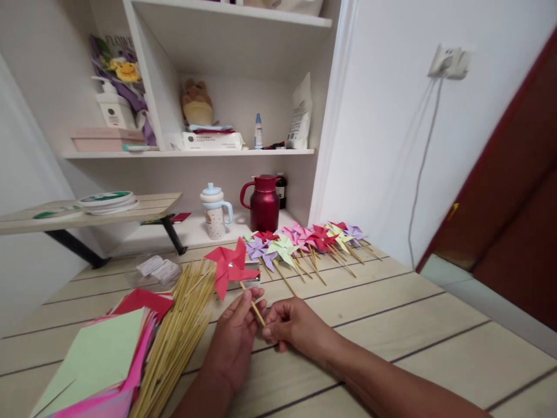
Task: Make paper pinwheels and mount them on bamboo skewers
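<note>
Both forearms come in from the near edge of the desk (pixel 413 325), whose pale planks lie bare to the right of the hands out to the right edge. Left of the left hand (pixel 237 337), one fanned stack of coloured paper sheets (pixel 100 354) overhangs the near edge, and one thick bundle of bamboo sticks (pixel 183 331) lies just beside that hand, between it and the sheets. Beyond both hands, well apart from them, one row of finished pinwheels (pixel 304 241) lies on the desk near the wall; their exact count cannot be told, as they overlap. Behind that row stand one red jug (pixel 263 203) and one white cup (pixel 214 216).

One red pinwheel (pixel 229 264) is held up just above and left of the fingers, its thin stick slanting down between the two hands. Left hand's grip is closed on the upper part of the stick, thumb and fingers together around it. Right hand (pixel 289 322) touches the left, its fingertips pinched on the stick's lower end.
</note>
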`<state>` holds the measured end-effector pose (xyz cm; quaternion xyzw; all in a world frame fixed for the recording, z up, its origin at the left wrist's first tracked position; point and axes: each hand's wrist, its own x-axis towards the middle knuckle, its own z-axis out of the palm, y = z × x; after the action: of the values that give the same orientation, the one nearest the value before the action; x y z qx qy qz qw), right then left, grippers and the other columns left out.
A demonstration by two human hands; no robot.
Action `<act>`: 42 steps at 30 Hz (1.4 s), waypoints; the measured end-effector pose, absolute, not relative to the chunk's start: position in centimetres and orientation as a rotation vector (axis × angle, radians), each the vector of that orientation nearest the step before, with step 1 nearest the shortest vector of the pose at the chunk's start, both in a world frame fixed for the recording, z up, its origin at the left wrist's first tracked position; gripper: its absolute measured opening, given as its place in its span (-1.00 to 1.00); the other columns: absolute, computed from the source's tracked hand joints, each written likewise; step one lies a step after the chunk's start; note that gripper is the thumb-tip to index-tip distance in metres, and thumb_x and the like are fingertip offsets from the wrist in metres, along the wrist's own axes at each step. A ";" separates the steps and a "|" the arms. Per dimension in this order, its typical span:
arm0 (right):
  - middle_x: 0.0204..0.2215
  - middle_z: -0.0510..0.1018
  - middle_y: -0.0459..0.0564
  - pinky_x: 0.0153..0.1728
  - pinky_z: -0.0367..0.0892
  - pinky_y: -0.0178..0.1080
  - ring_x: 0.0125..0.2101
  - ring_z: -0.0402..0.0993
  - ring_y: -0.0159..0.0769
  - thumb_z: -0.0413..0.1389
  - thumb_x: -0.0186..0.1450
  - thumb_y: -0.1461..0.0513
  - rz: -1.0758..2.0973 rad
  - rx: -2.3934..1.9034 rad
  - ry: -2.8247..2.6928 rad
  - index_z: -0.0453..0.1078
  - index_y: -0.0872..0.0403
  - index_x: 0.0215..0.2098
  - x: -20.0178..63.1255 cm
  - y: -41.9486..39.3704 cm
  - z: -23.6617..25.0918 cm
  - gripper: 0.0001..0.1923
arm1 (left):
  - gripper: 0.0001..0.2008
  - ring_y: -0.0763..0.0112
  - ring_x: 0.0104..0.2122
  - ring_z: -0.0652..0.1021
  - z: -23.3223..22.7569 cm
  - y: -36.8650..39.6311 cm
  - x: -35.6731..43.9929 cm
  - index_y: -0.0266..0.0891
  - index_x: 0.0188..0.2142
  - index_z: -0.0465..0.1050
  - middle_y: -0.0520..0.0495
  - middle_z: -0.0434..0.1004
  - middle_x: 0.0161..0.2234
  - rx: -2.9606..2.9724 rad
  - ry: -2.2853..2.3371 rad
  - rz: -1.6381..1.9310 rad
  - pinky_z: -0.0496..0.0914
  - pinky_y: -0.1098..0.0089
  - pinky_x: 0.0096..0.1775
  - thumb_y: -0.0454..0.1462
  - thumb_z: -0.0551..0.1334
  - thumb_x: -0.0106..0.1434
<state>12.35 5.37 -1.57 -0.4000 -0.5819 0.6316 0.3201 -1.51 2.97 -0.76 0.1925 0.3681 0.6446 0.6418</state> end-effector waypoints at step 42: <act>-0.66 0.49 -0.14 -0.56 0.10 -0.36 -0.62 0.40 -0.40 0.13 0.19 0.21 0.587 -1.762 -1.622 0.42 0.07 -0.54 24.9 12.6 0.4 -0.83 | -0.28 0.34 -0.54 0.43 -2.5 5.1 -2.4 -0.33 -0.31 0.58 -0.02 0.46 -0.55 1.168 1.420 1.592 0.35 0.29 -0.37 0.30 0.14 0.04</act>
<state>24.89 12.58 0.42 -0.6743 -0.6205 0.2247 0.3314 -2.45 5.07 -2.53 0.4503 0.5477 0.6137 0.3474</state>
